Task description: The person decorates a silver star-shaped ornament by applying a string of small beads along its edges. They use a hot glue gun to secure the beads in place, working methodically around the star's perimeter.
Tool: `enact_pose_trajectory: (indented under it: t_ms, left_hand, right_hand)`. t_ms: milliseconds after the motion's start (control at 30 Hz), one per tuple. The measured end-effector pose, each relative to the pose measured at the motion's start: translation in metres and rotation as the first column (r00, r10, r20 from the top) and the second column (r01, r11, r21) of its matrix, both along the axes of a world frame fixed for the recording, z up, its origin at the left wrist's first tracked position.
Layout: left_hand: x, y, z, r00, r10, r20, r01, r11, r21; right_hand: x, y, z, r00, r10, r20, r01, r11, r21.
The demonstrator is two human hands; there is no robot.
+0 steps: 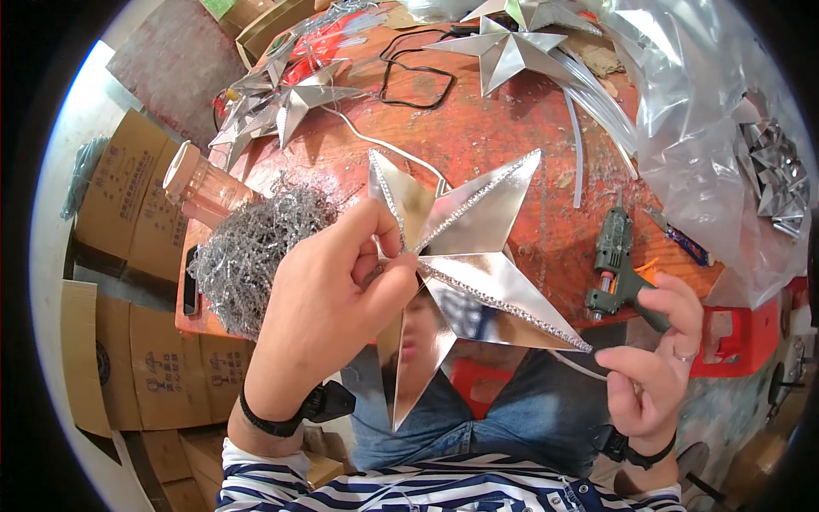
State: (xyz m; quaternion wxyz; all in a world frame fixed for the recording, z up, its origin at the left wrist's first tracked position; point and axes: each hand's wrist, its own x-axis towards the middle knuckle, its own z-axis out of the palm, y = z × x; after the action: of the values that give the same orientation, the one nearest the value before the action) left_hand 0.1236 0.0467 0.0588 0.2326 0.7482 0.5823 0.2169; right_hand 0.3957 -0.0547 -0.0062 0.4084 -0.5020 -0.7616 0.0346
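A shiny silver five-pointed star [482,294] is tilted over the table's near edge, above my lap. Sparkling silver trim [503,305] runs along the ridges of several of its points. My left hand [341,290] is closed at the star's centre, thumb and index finger pinched there; what lies between the fingertips is partly hidden. My right hand [653,358] has its fingers apart, one fingertip close to the trimmed lower-right tip. Just beyond that hand lies a dark green glue gun [616,256], its handle close to the fingers.
A tangled heap of silver tinsel [256,256] sits left, beside a pinkish bottle [205,183]. More silver stars [503,55] lie at the back of the red-brown table [529,119], with a black cable [418,81]. Clear plastic bags [691,154] cover the right; cardboard boxes [171,367] stand left.
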Motion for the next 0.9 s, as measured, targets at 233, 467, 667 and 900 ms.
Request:
enact_pose_trajectory:
  t_ms: [233,467,667,900]
  left_hand:
    - [0.0,-0.002,0.002,1.0,0.019,0.013,-0.019,1.0,-0.026]
    - [-0.001,0.0,0.004,1.0,-0.011,0.0,0.011,0.999,-0.041]
    - [-0.011,0.015,0.016,0.993,-0.121,0.004,0.119,0.97,-0.212]
    - [-0.009,0.022,0.024,0.983,-0.185,0.018,0.183,0.94,-0.287]
  right_hand:
    - [-0.023,0.012,0.01,0.922,-0.105,0.372,0.061,0.99,0.127]
    - [-0.028,0.009,0.014,0.952,-0.134,0.277,0.122,0.991,0.058]
    - [-0.032,0.007,0.019,0.967,-0.098,0.234,0.101,0.995,0.001]
    - [-0.038,0.007,0.011,0.945,-0.118,0.306,0.104,0.993,0.059]
